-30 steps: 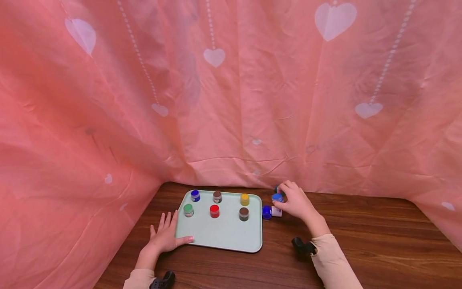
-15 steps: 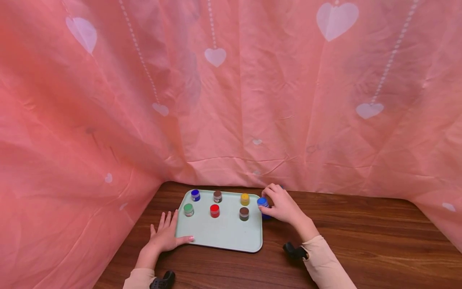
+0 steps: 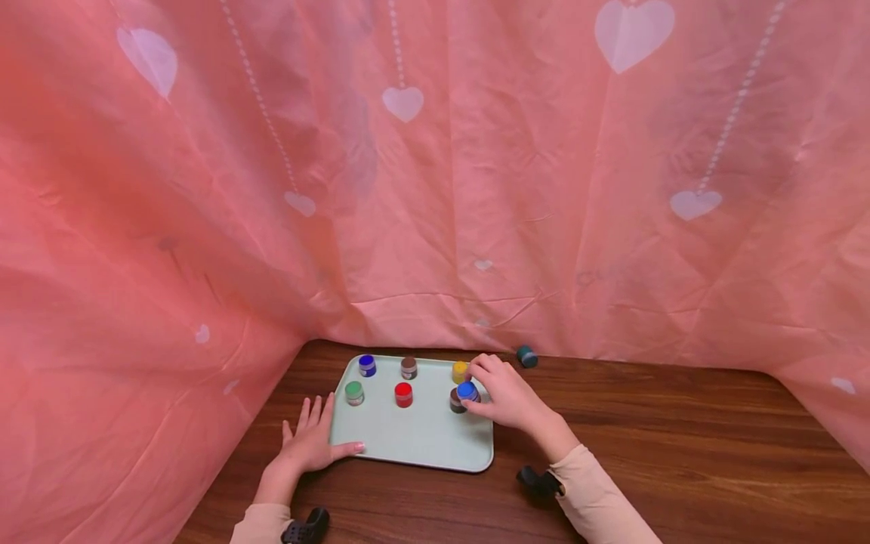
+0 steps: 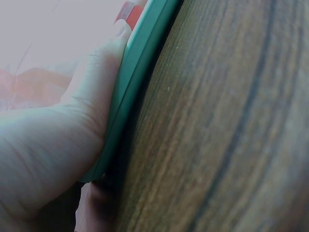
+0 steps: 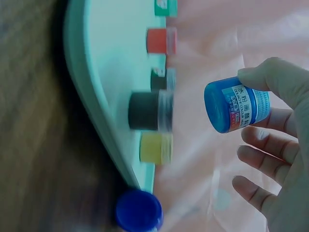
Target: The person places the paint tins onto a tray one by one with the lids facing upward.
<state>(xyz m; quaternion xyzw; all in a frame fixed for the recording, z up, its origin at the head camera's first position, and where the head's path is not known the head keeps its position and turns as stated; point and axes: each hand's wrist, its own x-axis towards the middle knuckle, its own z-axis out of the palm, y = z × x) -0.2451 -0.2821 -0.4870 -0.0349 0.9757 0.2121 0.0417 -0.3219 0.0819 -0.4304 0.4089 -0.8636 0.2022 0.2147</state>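
My right hand (image 3: 506, 393) pinches a blue paint jar (image 5: 236, 105) between thumb and fingers, holding it above the right part of a pale green tray (image 3: 414, 438). Beneath and behind it are a dark brown jar (image 3: 457, 402) and a yellow jar (image 3: 459, 370). At the tray's near left corner my left hand (image 3: 309, 446) rests with fingers spread and straight, its thumb (image 4: 99, 72) lying over the front rim. Also standing on the tray are a red jar (image 3: 404, 395), a green jar (image 3: 354, 394), a second brown jar (image 3: 408, 369) and a dark blue jar (image 3: 367, 366).
A teal jar (image 3: 527, 357) lies on the wooden table (image 3: 666, 438) by the pink curtain (image 3: 421, 264). Another dark blue jar (image 5: 139, 211), just outside the tray, shows in the right wrist view; my right hand hides it from the head camera.
My right hand has carried the blue paint jar leftward from the group beside the tray to above the tray's right part. The left hand has stayed in place.
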